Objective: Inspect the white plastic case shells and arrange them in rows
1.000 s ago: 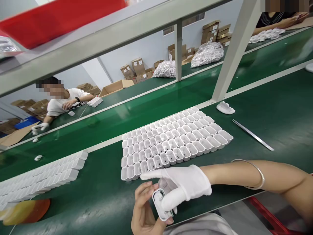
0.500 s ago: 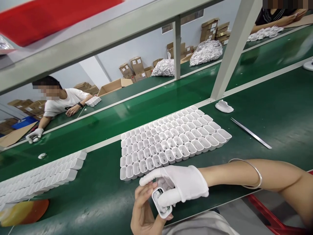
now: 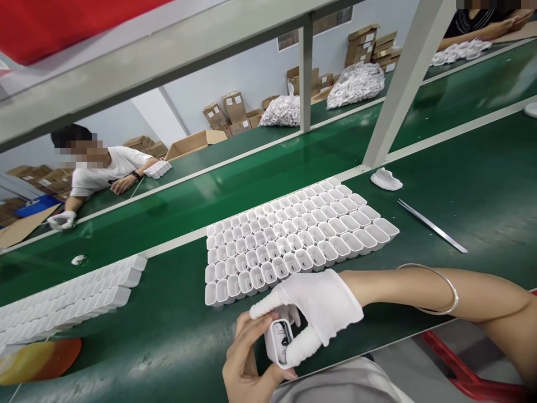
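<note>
My bare left hand (image 3: 246, 364) is closed around a small white plastic case (image 3: 274, 346) near the table's front edge. The case is tilted, and its open side shows white and dark parts inside. My right hand (image 3: 314, 308), in a white glove, is bent around the same case. Its thumb lies at the rim of the opening and its index finger reaches over the far end; the other fingers are partly hidden. Just beyond my hands, white open cases (image 3: 302, 235) stand packed in rows, some with a dark slot at the bottom.
Metal tweezers (image 3: 432, 225) and a white crumpled piece (image 3: 386, 179) lie at right. More case rows (image 3: 104, 291) and a yellow-orange object (image 3: 42, 361) are at left. A green conveyor (image 3: 201, 193) and grey frame post (image 3: 398, 89) stand beyond. A co-worker (image 3: 104, 168) sits opposite.
The case has turned in my hands so more of its side wall shows. My right thumb has drawn back from inside the opening to its rim. A small white piece on the conveyor has shifted right.
</note>
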### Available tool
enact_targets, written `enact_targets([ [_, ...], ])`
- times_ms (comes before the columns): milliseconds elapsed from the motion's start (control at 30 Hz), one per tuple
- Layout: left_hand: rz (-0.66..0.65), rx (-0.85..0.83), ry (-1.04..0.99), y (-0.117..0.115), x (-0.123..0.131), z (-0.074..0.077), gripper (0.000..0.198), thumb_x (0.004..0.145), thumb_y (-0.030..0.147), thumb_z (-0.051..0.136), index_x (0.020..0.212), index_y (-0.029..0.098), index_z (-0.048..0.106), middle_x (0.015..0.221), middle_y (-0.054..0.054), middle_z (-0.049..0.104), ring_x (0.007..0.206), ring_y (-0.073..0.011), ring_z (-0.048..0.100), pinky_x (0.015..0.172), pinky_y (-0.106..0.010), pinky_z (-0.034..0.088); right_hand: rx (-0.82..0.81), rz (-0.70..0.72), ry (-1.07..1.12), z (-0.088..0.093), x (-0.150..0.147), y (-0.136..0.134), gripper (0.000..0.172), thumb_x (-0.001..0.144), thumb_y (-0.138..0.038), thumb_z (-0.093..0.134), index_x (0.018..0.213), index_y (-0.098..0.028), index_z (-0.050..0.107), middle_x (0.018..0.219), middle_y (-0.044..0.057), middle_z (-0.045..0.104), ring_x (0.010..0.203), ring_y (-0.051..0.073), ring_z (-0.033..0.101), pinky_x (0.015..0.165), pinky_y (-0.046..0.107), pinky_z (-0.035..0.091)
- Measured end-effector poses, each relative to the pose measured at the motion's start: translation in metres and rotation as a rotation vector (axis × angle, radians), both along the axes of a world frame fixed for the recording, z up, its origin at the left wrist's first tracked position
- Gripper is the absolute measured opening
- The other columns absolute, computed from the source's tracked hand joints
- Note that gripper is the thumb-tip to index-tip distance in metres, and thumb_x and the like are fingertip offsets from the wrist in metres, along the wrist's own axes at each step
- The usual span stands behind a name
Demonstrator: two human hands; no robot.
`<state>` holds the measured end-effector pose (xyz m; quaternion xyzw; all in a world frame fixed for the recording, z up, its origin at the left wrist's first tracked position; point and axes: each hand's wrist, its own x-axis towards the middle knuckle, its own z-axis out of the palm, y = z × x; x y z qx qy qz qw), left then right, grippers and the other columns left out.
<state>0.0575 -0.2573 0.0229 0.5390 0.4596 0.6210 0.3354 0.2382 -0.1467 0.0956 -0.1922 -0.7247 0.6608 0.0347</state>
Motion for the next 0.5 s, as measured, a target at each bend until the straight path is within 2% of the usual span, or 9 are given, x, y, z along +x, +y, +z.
enact_targets([
  [133,-0.128,0.003,0.105,0.004,-0.011,0.0,0.049,0.065,0.046,0.092,0.11,0.031,0.079,0.101,-0.008,0.08,0.101,-0.0302,0.065,0.09,-0.042,0.055,0.08,0.014,-0.127,-0.004,0.001,0.0,0.066,0.074,-0.036,0.081,0.136,-0.023,0.063,0.087,-0.003,0.071,0.066,0.012,0.062,0.071,0.023,0.051],
  [200,-0.172,0.016,0.142,0.006,-0.013,-0.001,0.052,0.066,0.045,0.092,0.114,0.032,0.078,0.103,-0.008,0.08,0.101,-0.03,0.065,0.091,-0.043,0.055,0.148,0.008,-0.173,-0.004,-0.001,-0.003,0.058,0.075,-0.034,0.078,0.131,-0.023,0.065,0.084,-0.003,0.072,0.065,0.012,0.063,0.069,0.023,0.05],
  [300,-0.169,0.016,0.134,0.009,-0.015,-0.007,0.051,0.065,0.046,0.092,0.112,0.03,0.079,0.101,-0.009,0.08,0.099,-0.03,0.066,0.088,-0.042,0.056,0.357,0.008,-0.205,0.0,-0.008,-0.01,0.046,0.076,-0.035,0.072,0.12,-0.021,0.068,0.081,-0.002,0.071,0.063,0.014,0.061,0.06,0.024,0.045],
  [367,-0.146,-0.004,0.106,0.011,-0.016,-0.012,0.049,0.064,0.048,0.093,0.107,0.028,0.081,0.096,-0.011,0.079,0.095,-0.0304,0.068,0.082,-0.041,0.058,0.525,0.017,-0.221,0.004,-0.011,-0.013,0.047,0.077,-0.035,0.07,0.121,-0.018,0.066,0.082,0.0,0.071,0.063,0.016,0.059,0.054,0.026,0.04],
  [400,-0.14,-0.006,0.089,0.011,-0.015,-0.014,0.049,0.062,0.049,0.093,0.104,0.027,0.082,0.093,-0.011,0.079,0.092,-0.0307,0.069,0.078,-0.04,0.059,0.556,0.024,-0.215,0.005,-0.012,-0.014,0.049,0.079,-0.035,0.068,0.124,-0.018,0.064,0.083,0.001,0.071,0.063,0.016,0.059,0.053,0.025,0.038],
  [433,-0.135,-0.006,0.065,0.011,-0.015,-0.016,0.05,0.06,0.052,0.093,0.101,0.026,0.083,0.091,-0.012,0.079,0.09,-0.0313,0.07,0.076,-0.039,0.059,0.528,0.036,-0.198,0.006,-0.011,-0.013,0.048,0.081,-0.035,0.067,0.126,-0.018,0.063,0.084,0.001,0.071,0.064,0.016,0.058,0.053,0.025,0.037],
  [500,-0.12,-0.035,-0.011,0.009,-0.012,-0.018,0.055,0.057,0.062,0.091,0.096,0.024,0.084,0.089,-0.013,0.08,0.091,-0.0342,0.073,0.079,-0.041,0.06,0.337,0.069,-0.162,0.007,-0.007,-0.008,0.046,0.085,-0.036,0.067,0.128,-0.021,0.064,0.083,-0.001,0.069,0.064,0.014,0.059,0.055,0.022,0.04],
])
